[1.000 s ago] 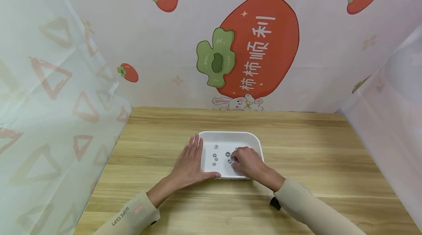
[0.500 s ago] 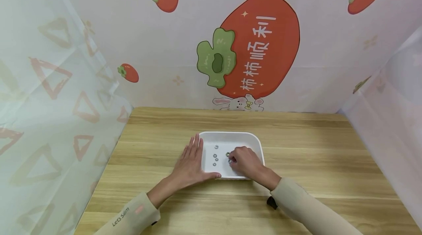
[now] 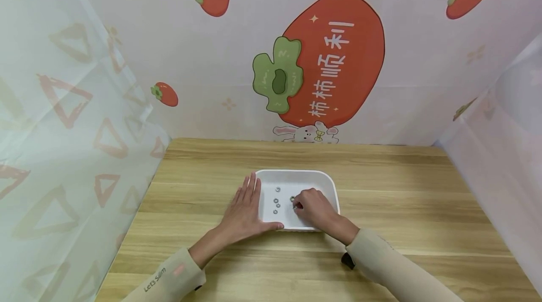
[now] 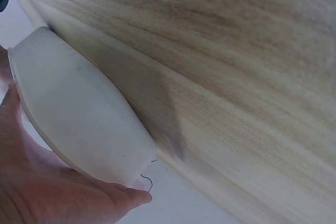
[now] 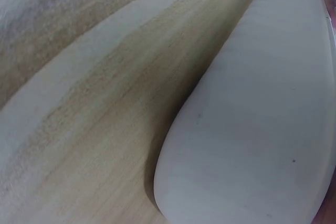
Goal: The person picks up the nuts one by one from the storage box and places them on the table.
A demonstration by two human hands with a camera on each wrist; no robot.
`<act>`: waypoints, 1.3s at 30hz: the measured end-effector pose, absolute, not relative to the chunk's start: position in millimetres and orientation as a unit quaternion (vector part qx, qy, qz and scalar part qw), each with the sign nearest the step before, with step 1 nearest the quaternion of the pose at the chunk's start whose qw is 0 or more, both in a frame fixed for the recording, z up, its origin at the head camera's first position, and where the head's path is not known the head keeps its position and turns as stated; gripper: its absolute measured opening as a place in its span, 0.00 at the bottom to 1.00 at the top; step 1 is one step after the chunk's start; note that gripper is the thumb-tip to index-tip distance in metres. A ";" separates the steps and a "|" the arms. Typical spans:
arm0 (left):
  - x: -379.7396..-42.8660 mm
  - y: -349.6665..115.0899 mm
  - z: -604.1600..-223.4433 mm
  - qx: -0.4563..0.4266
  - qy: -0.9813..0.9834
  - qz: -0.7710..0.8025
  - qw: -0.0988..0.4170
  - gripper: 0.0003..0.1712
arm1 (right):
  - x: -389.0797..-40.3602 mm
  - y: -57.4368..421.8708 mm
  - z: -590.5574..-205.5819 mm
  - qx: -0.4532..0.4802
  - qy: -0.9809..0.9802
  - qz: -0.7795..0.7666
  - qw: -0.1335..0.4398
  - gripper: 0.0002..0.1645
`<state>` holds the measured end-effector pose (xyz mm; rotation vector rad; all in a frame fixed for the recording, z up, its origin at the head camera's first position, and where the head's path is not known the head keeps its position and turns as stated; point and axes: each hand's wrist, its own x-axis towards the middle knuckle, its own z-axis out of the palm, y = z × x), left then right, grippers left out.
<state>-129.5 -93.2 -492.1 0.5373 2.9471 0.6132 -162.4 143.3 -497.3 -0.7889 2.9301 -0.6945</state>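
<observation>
A shallow white plastic tray (image 3: 296,174) stands on the wooden table. My left hand (image 3: 242,212) lies along its left end in the head view, fingers straight on the rim and thumb out along the near edge. That thumb (image 4: 128,196) shows beside the tray wall in the left wrist view. My right hand (image 3: 314,205) reaches into the tray with curled fingers. Its fingertips pinch a small metal nut (image 3: 294,207), mostly hidden by them. A yellowish-green nut (image 3: 292,198) lies just beyond the fingertips. Several silver nuts, such as this top one (image 3: 277,189), lie loosely in the tray's left half.
The wooden table (image 3: 394,189) meets a patterned cloth backdrop (image 3: 406,104) at its far edge. A small black object (image 3: 347,260) shows by the right sleeve. The tray's outer wall (image 5: 247,119) fills much of the right wrist view.
My right hand has shifted slightly left in the tray, its fingertips coming over the nut that showed beside them earlier. The left hand and tray have stayed in place.
</observation>
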 end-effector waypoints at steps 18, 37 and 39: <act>-129.5 -92.5 -491.6 0.171 0.964 0.199 0.054 0.81 | -162.5 144.8 -499.7 -0.267 0.936 -0.231 0.009 0.10; -129.9 -91.9 -491.0 0.165 0.965 0.200 0.049 0.82 | -165.4 154.3 -486.7 -0.224 0.916 -0.334 0.008 0.05; -129.7 -91.8 -491.0 0.165 0.964 0.201 0.048 0.82 | -164.7 155.5 -485.3 -0.218 0.912 -0.348 0.012 0.05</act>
